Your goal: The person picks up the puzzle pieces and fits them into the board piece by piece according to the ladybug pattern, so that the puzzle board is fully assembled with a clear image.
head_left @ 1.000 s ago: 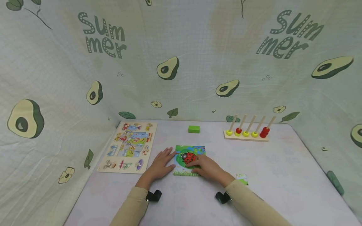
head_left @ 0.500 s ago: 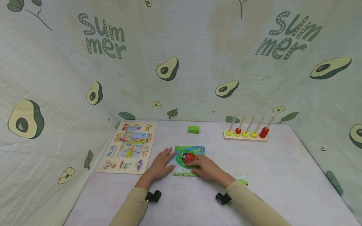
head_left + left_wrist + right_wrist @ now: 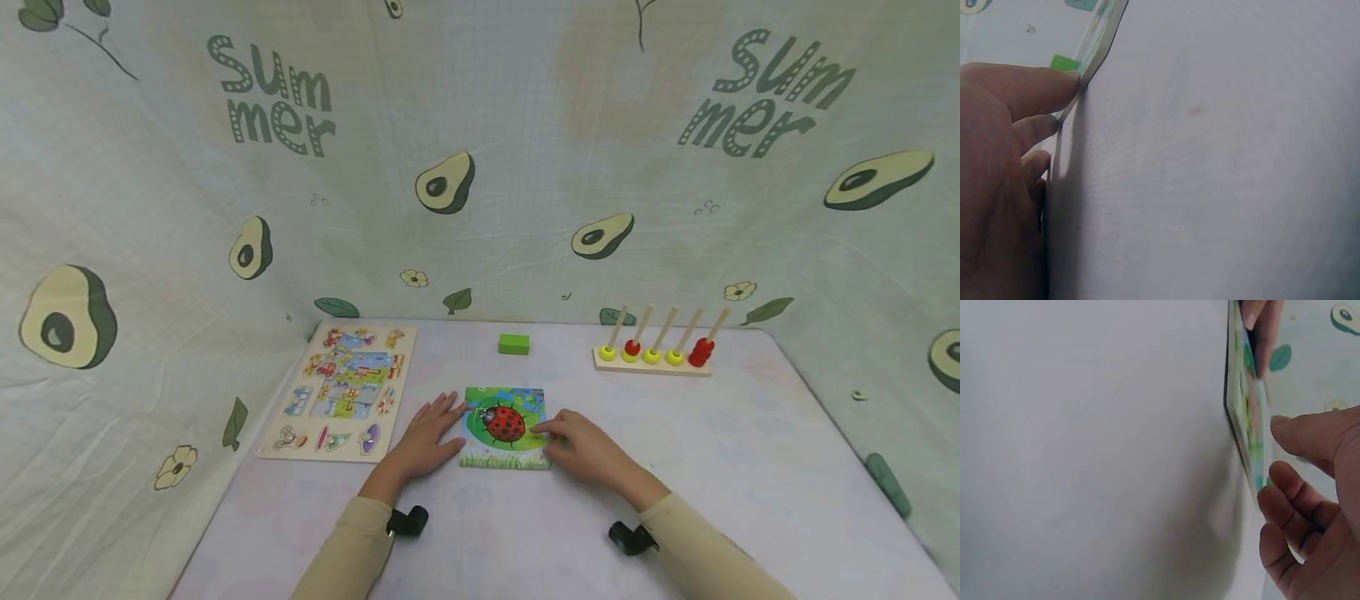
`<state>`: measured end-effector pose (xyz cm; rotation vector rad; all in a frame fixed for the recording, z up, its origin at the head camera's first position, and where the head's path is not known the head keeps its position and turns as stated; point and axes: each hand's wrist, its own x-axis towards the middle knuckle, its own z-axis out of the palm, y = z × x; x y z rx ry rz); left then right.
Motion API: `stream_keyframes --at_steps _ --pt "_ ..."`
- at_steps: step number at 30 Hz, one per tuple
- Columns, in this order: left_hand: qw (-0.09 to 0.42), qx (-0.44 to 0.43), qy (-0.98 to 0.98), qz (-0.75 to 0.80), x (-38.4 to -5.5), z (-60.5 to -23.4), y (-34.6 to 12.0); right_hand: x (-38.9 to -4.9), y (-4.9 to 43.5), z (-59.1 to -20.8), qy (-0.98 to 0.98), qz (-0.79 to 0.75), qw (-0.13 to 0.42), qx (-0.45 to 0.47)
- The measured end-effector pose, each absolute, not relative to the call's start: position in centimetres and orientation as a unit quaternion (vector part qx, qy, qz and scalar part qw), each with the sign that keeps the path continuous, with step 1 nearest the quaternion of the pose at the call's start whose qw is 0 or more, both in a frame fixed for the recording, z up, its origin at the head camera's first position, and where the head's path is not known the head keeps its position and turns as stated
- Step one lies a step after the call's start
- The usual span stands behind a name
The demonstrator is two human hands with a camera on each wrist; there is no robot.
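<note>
A square ladybug picture board (image 3: 505, 423) lies flat on the table, its red ladybug now in full view. At its left edge my left hand (image 3: 426, 440) rests with spread fingers, fingertips right at the border. In the left wrist view, the thumb of that hand (image 3: 997, 125) meets the board's edge (image 3: 1100, 53). My right hand (image 3: 588, 447) is at the board's right side, index fingertip over the picture near the ladybug. The right wrist view shows that hand's fingers (image 3: 1288, 509) loosely bent, with nothing between them and the thumb, beside the board (image 3: 1249, 415).
A wooden peg puzzle board (image 3: 337, 446) lies at the left. Behind the ladybug board sits a green block (image 3: 513, 344). A bead-and-peg counting stand (image 3: 652, 365) is at the back right. Patterned cloth (image 3: 517, 108) hangs behind the table.
My right hand has moved right, off the ladybug, to the board's right edge. The small green-and-white piece by my right forearm is now almost wholly hidden. My left hand stays put.
</note>
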<state>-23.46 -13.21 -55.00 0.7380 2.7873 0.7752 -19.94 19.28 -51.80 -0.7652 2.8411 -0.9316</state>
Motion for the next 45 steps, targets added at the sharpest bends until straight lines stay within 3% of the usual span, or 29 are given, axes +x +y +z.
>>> stream_keyframes --at_steps 11,27,45 --pt "0.081 0.242 0.932 0.258 -23.3 -54.7 -13.1 -17.1 26.3 -51.1 0.949 -0.280 0.039 -0.141" --pt "0.077 0.243 0.930 0.266 -23.0 -54.4 -13.0 -14.9 30.6 -51.2 0.960 -0.240 0.133 -0.051" --pt "0.075 0.243 0.930 0.266 -23.2 -54.6 -13.0 -14.9 31.4 -50.0 0.956 -0.273 0.093 -0.052"
